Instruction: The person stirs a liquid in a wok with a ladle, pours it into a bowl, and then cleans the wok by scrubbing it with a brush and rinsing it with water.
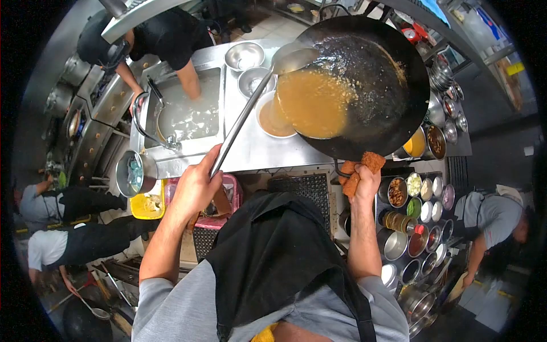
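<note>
My left hand (198, 185) is closed around the long handle of a metal ladle (245, 117), whose bowl hangs at the wok's far left rim. With a folded orange cloth (373, 162) between, my right hand (364, 185) grips the handle of a large black wok (379, 91). The wok is tilted left, and brown soup (319, 105) with small bits is pooled along its lower left side. Partly hidden under that rim is a white bowl (265, 117) holding brown liquid. Two metal bowls (244, 56) stand behind it on the steel counter (233, 154).
Left of the bowls, a person (171, 45) reaches into a water-filled sink (221, 128). A metal pot (135, 171) is at the counter's left end. Several seasoning containers (397, 192) fill the right side. More people (493, 214) stand at both sides.
</note>
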Available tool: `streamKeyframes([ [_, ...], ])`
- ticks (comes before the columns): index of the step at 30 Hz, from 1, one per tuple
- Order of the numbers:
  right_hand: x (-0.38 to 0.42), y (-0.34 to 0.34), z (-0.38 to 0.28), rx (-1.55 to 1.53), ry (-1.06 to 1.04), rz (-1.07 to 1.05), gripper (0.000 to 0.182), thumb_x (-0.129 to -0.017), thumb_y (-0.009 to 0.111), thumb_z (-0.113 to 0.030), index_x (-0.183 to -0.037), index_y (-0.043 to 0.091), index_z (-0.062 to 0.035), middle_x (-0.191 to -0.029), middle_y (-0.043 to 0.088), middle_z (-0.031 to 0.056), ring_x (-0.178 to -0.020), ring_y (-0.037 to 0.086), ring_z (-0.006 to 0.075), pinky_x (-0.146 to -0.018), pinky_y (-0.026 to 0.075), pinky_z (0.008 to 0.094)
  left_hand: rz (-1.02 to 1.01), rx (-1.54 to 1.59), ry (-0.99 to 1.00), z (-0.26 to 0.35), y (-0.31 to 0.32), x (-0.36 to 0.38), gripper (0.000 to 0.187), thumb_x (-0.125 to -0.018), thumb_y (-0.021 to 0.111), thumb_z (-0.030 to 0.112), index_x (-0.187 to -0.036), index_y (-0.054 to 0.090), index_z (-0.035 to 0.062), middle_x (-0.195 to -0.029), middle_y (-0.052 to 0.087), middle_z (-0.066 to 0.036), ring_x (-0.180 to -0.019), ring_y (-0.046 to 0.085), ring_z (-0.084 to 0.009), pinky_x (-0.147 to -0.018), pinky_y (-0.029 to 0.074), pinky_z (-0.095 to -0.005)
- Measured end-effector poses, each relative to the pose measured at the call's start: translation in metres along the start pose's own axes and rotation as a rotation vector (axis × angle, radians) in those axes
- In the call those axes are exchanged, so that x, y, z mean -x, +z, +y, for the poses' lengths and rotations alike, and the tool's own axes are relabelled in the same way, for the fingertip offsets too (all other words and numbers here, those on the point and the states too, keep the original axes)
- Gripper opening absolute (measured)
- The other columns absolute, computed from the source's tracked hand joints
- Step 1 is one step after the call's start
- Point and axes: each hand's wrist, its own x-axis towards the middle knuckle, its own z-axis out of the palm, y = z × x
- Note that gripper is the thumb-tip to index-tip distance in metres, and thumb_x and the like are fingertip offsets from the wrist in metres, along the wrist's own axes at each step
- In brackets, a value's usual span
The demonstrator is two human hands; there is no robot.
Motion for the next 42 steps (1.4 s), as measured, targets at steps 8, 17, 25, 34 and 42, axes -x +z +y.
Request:
streamKeyframes([
  [8,0.001,0.004,-0.004,0.030,0.015,-0.029,0.037,-0.075,0.050,0.006,-0.111,0.045,0.0009,-0.092,0.056,0.0138,-0.072,0.064,0.0265,-0.060,0.057,0.0404,0.057,-0.168,0.139,-0.016,0.006,-0.050,0.058,-0.084,0.064,0.010,-0.140,0.047,0.0083,-0.079,0.066,-0.025,-0.075,0.065,-0.0444,-0.069,0.051,-0.0503],
  [17,0.002,0.020,-0.008,0.052,-0.021,0.007,0.039,-0.075,0.050,0.003,-0.114,0.047,0.0031,-0.093,0.057,0.0132,-0.074,0.063,0.0242,-0.058,0.055,0.0373,-0.018,-0.220,0.108,-0.027,-0.002,-0.056,0.058,-0.084,0.064,0.009,-0.139,0.048,0.0085,-0.093,0.067,-0.025,-0.086,0.066,-0.0429,-0.077,0.052,-0.0488],
  [25,-0.008,0.024,0.001,-0.025,-0.030,-0.024,0.038,-0.076,0.047,0.007,-0.114,0.045,0.0013,-0.091,0.056,0.0133,-0.067,0.064,0.0262,-0.047,0.057,0.0383,-0.086,-0.170,0.049,-0.024,-0.009,-0.028,0.058,-0.083,0.064,0.009,-0.139,0.048,0.0058,-0.086,0.066,-0.027,-0.083,0.066,-0.0434,-0.076,0.052,-0.0474],
  [34,-0.017,0.017,0.013,0.067,-0.046,-0.022,0.031,-0.075,0.050,0.002,-0.106,0.049,0.0038,-0.087,0.059,0.0125,-0.065,0.062,0.0229,-0.050,0.055,0.0352,-0.077,-0.069,0.065,-0.013,-0.018,-0.020,0.057,-0.082,0.064,0.007,-0.138,0.049,0.0055,-0.079,0.063,-0.027,-0.073,0.064,-0.0439,-0.068,0.050,-0.0471],
  [42,-0.023,0.010,0.022,0.048,-0.162,-0.004,0.032,-0.076,0.049,0.003,-0.108,0.049,0.0036,-0.087,0.059,0.0120,-0.065,0.062,0.0221,-0.049,0.054,0.0344,0.074,-0.268,0.257,-0.031,0.013,-0.071,0.059,-0.083,0.064,0.008,-0.139,0.048,0.0078,-0.077,0.064,-0.026,-0.073,0.063,-0.0447,-0.068,0.050,-0.0512],
])
